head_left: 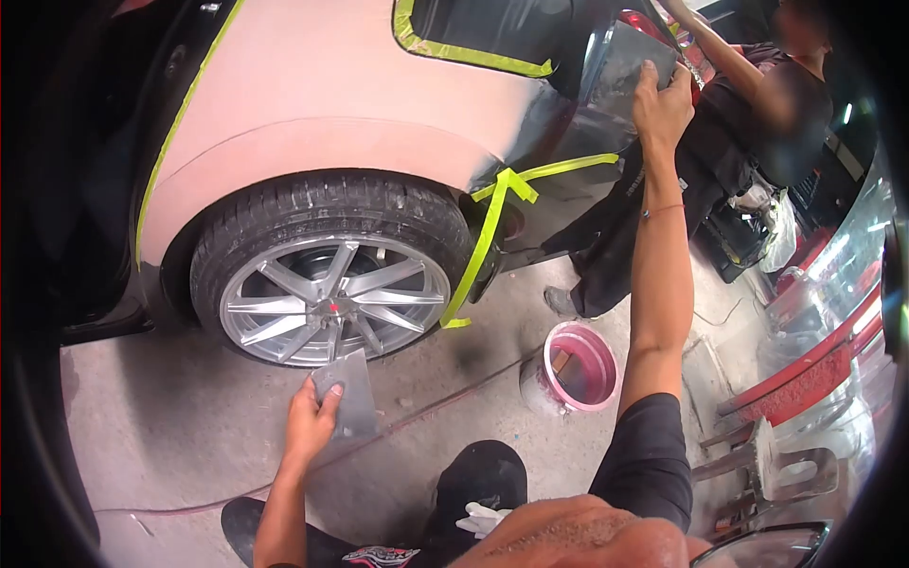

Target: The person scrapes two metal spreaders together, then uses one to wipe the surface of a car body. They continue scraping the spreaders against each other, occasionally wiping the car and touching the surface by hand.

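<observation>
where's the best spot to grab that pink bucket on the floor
Probably by the rim, from above. The pink bucket stands upright on the concrete floor with its mouth open upward and no handle showing. Its near-left rim is unobstructed; a stick-like thing leans inside, so grip clear of it.

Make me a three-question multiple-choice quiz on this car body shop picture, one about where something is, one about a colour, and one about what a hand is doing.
1. Where is the pink bucket?
A. on the concrete floor, right of the wheel
B. on the car's roof
C. inside the wheel arch

2. What colour is the masking tape?
A. blue
B. yellow-green
C. white

3. What is the right hand doing?
A. hanging free
B. gripping the tyre
C. pressing a grey sheet on the car's rear

Answers: 1 A, it stands on the ground beside the right arm. 2 B, the strips look yellow-green. 3 C, its fingers lie over the sheet.
</observation>
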A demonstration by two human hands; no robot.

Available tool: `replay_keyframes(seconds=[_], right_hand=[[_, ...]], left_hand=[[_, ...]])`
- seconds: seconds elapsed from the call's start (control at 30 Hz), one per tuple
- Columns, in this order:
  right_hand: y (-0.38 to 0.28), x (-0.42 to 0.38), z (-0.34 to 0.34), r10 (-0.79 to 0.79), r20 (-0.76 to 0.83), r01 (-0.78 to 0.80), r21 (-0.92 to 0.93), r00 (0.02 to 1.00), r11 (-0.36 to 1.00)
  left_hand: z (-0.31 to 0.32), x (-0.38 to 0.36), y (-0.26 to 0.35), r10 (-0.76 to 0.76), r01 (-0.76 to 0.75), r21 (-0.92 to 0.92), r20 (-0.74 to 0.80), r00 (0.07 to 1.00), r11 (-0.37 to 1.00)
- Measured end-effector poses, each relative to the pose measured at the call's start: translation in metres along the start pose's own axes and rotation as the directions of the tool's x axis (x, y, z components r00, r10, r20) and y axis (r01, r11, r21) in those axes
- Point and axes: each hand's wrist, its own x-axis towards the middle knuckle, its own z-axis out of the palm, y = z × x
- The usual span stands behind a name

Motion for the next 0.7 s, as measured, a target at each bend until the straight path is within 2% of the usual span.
replay_keyframes(seconds=[0.1,0.2,0.27,0.47,0.7], right_hand=[[0.007,0.006,0.005,0.023,0.053,-0.024,0.016,0.998,1.000],[0.014,0.010,0.010,0.016,0.026,-0.015,-0.031,1.000,0.999],[0.004,0.010,0.008,0.048,0.078,-0.042,-0.086,0.996,0.995],[0.021,0.012,0.015,0.046,0.107,-0.039,-0.066,0.993,0.997],[0.018,0.011,0.017,0.032,0.109,-0.026,-0.062,0.993,0.998]], left_hand=[[-0.001,0.001,0.008,0.026,-0.025,0.029,-0.027,0.999,0.999],[-0.003,0.002,0.012,0.006,-0.005,0.045,-0.026,1.000,0.999],[-0.004,0.004,0.011,0.025,-0.023,0.047,-0.042,0.999,0.999],[-0.001,0.010,-0.002,0.056,-0.052,0.072,-0.058,0.997,0.996],[-0.005,0.011,0.003,-0.023,0.025,0.172,-0.012,1.000,0.985]])
